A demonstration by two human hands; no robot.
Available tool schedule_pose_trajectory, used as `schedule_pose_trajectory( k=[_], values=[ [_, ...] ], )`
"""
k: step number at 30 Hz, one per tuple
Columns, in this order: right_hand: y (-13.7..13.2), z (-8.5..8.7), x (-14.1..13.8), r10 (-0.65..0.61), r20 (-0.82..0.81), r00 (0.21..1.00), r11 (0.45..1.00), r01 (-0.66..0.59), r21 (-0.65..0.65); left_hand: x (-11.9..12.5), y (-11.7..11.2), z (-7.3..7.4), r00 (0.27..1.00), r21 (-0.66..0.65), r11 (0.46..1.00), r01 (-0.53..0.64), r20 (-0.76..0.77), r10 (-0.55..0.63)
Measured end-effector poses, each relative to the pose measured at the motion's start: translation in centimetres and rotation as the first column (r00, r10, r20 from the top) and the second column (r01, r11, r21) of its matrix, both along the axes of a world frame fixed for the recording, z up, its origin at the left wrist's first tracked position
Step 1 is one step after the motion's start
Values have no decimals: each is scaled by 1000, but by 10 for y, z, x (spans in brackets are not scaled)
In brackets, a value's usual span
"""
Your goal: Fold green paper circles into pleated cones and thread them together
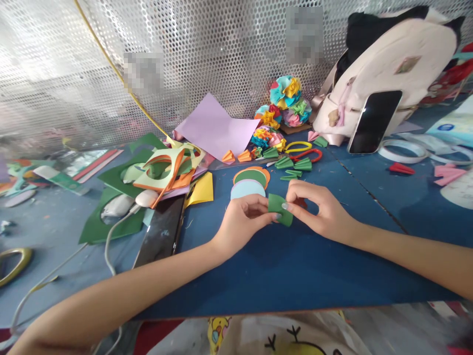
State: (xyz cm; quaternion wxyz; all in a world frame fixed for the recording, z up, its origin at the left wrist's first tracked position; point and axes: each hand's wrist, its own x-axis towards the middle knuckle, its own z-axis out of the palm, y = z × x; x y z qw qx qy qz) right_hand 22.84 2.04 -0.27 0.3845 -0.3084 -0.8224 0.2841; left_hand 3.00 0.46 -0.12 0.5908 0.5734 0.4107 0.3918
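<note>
Between my two hands is a small green paper piece [280,209], curved, with a rounded lower edge. My left hand [246,217] pinches its left side between thumb and fingers. At its right side, the thumb and fingertips of my right hand [312,206] press on the paper. Just beyond my left hand lie paper circles [248,189] in light blue, green and orange, overlapping. Past my right hand, folded green paper pieces [303,164] rest near scissors with red handles [312,156] and yellow handles [298,146].
Left of my hands, paper offcuts [121,170] and a white cable [109,241] lie by a dark phone [160,229]. Behind are a purple sheet [218,129] and paper pompoms [286,92]. At right, a phone [375,123] leans on a pale backpack [391,74] near tape rolls [402,152].
</note>
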Motion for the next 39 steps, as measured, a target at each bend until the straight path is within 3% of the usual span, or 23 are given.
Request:
schedule_pose_trajectory(
  k=[13,18,25,27,29,33,36,39],
  values=[
    [-3,0,-6,-22,-86,996,996,28,80,7,-2,-5,995,12,996,92,27,-92],
    [2,-1,-6,44,-6,999,999,-44,23,5,0,-4,993,-12,994,113,-21,-113],
    [7,-4,1,12,18,1000,1000,-12,14,0,3,-1,991,47,993,109,-84,-104],
    [9,-4,4,35,12,999,996,-35,81,-1,3,0,993,14,994,108,-51,-107],
    [12,-3,7,64,51,997,969,-74,235,-2,3,1,994,-10,994,112,-13,-112],
    [15,-2,12,2,182,983,847,-98,522,-3,3,2,991,-20,991,132,38,-132],
    [15,-1,12,-3,165,986,801,-97,591,-2,2,4,987,-15,987,159,24,-158],
    [14,-1,12,31,90,995,836,-76,544,-2,0,6,983,5,983,185,-4,-185]
  ],
)
